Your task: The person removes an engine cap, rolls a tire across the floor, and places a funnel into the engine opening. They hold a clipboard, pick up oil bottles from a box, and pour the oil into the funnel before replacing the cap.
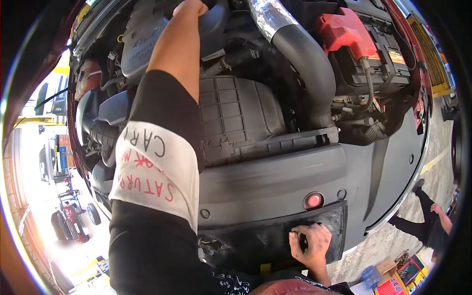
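My left arm stretches far forward over the engine bay in a dark sleeve with a white, hand-lettered band [152, 169]. At the top edge of the view, my left hand [191, 8] is at the grey plastic engine cover [142, 42], its fingers cut off or hidden. Close to my body, my right hand [313, 242] is curled on a black fender mat [260, 241] draped over the car's front edge. Its thumb and fingers bend round a dark gap, and I cannot tell what, if anything, is inside.
Before me lie a ribbed air filter box [236, 115], a thick black intake hose [307, 69] with foil wrap, and a battery [393, 59] under a red terminal cover [346, 34]. A person [432, 221] is at lower right, near a blue container [371, 276].
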{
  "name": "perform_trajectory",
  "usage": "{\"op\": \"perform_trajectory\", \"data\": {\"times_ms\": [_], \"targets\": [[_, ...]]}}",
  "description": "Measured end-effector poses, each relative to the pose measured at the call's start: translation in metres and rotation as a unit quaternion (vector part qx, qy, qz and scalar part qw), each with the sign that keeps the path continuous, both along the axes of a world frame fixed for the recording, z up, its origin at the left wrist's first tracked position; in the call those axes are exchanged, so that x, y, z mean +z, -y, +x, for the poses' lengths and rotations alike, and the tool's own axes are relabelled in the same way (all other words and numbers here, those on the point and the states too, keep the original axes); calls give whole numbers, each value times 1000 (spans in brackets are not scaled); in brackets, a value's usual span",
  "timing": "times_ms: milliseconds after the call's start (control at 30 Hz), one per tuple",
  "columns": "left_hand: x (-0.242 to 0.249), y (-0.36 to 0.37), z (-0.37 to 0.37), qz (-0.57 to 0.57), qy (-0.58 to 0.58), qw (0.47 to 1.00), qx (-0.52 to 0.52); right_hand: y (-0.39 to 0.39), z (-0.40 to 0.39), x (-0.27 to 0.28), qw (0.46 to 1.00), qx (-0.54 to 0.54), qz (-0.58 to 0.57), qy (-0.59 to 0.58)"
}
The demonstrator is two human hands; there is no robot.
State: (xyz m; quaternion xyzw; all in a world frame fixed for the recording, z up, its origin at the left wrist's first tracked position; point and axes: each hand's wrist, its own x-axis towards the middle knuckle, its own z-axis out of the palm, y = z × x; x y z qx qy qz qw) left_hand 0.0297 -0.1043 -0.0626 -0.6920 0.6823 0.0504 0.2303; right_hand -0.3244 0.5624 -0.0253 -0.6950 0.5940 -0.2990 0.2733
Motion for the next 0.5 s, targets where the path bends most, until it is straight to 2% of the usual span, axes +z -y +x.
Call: {"op": "perform_trajectory", "data": {"times_ms": [33,100,133,167,233,267,333,367,433,500], "targets": [[-3,7,5,2,-1,1000,1,0,-1,0,1000,1,2,-1],[-3,15,7,66,152,981,-99,1,0,0,1000,-2,-8,7],[11,-15,8,-35,68,992,-98,1,-1,0,1000,-2,-8,9],[33,-49,3,-35,70,992,-98,1,-1,0,1000,-2,-9,14],[71,-91,-21,-80,127,948,-282,1,-2,-2,1000,-13,-11,22],[70,-85,-18,-79,127,945,-290,1,-4,-2,1000,-11,-11,26],[82,-96,5,-162,70,816,-550,0,-3,0,999,-2,-6,36],[86,-94,5,-159,74,818,-548,1,-1,1,1000,-3,-7,28],[129,-141,-49,26,224,849,-477,2,-1,0,1000,3,-11,18],[127,-137,-46,34,236,831,-503,-1,-1,-2,1000,-10,-9,16]]}}
